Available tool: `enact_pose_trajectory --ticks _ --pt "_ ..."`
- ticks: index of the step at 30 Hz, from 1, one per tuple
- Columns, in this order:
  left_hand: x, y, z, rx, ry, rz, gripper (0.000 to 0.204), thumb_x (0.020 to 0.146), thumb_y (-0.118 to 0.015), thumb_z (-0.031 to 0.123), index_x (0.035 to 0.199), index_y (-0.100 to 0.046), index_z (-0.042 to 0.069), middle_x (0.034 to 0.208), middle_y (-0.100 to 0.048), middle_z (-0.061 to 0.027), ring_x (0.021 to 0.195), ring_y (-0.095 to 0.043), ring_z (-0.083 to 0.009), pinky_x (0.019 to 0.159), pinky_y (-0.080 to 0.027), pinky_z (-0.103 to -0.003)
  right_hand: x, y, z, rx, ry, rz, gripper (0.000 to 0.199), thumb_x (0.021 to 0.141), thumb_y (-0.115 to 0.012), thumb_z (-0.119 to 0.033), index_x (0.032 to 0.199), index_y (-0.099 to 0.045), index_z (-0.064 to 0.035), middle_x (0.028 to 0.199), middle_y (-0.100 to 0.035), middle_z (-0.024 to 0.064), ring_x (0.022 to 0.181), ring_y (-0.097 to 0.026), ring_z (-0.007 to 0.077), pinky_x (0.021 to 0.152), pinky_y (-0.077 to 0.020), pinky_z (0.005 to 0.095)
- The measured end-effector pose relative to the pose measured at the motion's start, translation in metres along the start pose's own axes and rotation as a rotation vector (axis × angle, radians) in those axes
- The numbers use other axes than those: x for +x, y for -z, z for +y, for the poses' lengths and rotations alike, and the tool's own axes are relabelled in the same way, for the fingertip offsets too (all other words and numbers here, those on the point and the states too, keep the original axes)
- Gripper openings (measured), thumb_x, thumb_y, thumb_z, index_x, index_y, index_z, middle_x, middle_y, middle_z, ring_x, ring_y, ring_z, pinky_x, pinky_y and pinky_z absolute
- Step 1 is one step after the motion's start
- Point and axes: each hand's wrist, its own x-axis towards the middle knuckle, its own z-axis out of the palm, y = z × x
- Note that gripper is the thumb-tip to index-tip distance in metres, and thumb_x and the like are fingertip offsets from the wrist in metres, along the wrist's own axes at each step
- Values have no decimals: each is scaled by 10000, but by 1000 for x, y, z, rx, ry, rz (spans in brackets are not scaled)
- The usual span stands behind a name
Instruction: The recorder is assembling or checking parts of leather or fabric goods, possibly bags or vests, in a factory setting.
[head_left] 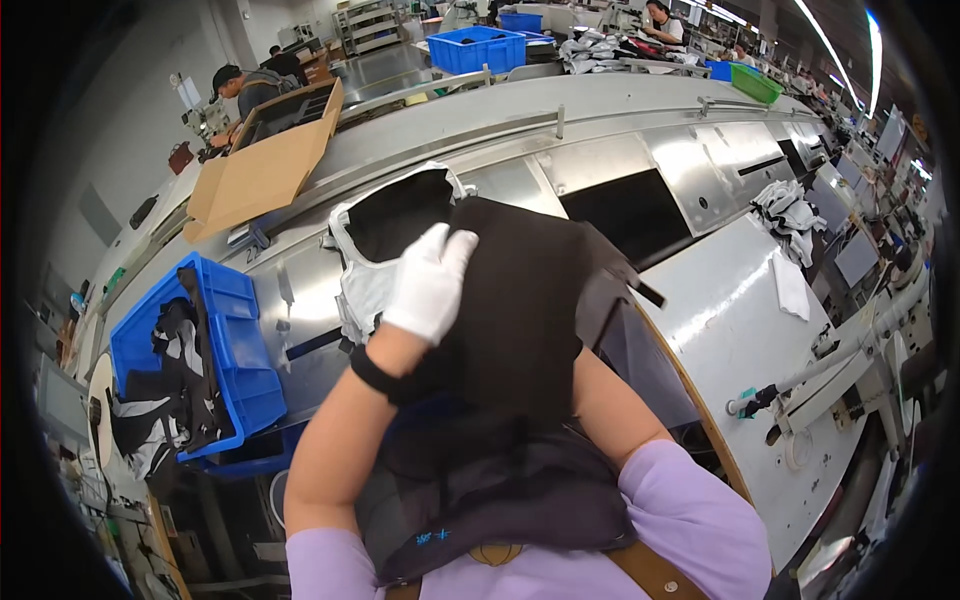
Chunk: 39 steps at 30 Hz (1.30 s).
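Note:
In front of me hangs a black fabric piece (520, 300), held up above my lap. My left hand (428, 288), in a white glove with a black band at the wrist, pinches its left edge between thumb and fingers. My right forearm (625, 405) reaches up behind the cloth, which hides the right hand and its fingers. Just beyond my left hand, a light grey and black garment (372, 275) lies on the metal table. Its lower part is hidden by my glove and arm.
To the left stands a blue bin (245, 340) with black and grey cloth. An open cardboard box (265, 170) sits at the far left. A sewing machine (850, 370) stands right, near crumpled grey garments (790, 215). Two people work in the background.

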Motion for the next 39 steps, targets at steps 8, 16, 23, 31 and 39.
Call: enact_pose_trajectory --ticks 8,16,23,31,39 --pt "-18 91 -129 -305 394 352 292 971 -571 261 1019 -663 -12 939 -676 -85 843 -619 -152 774 -495 -300 -10 -21 -127 -81 -323 -98 609 884 -679 -165 1406 -448 46 1367 -534 110 1250 -484 175 1057 -383 309" --pt "-151 79 -135 -254 301 352 378 925 -624 66 1284 -533 -8 1155 -624 -75 1058 -589 -161 938 -466 -298 -1 11 -158 272 -18 37 430 901 -539 -141 1271 -578 74 1135 -669 102 955 -614 116 886 -467 238" --pt "-125 65 -2 257 -215 54 645 736 -785 105 1317 -510 55 1273 -567 -169 1131 -596 -316 967 -484 -372 1 -26 -156 227 -395 -403 354 849 -649 -37 1187 -639 69 870 -713 103 737 -667 117 708 -524 238" --pt "-154 88 -43 -282 413 -22 118 956 -605 89 962 -662 -14 806 -669 -48 706 -625 -141 677 -519 -298 -26 22 -140 176 -146 -175 382 775 -681 -146 1083 -653 77 937 -715 133 791 -676 169 734 -531 270" --pt "-137 80 -97 -1086 407 285 241 1029 -467 207 1140 -535 4 914 -633 -140 905 -669 -342 878 -538 -485 -17 19 -174 718 145 145 358 1054 -409 -282 1252 -575 -34 1185 -645 118 1093 -615 212 945 -506 356"
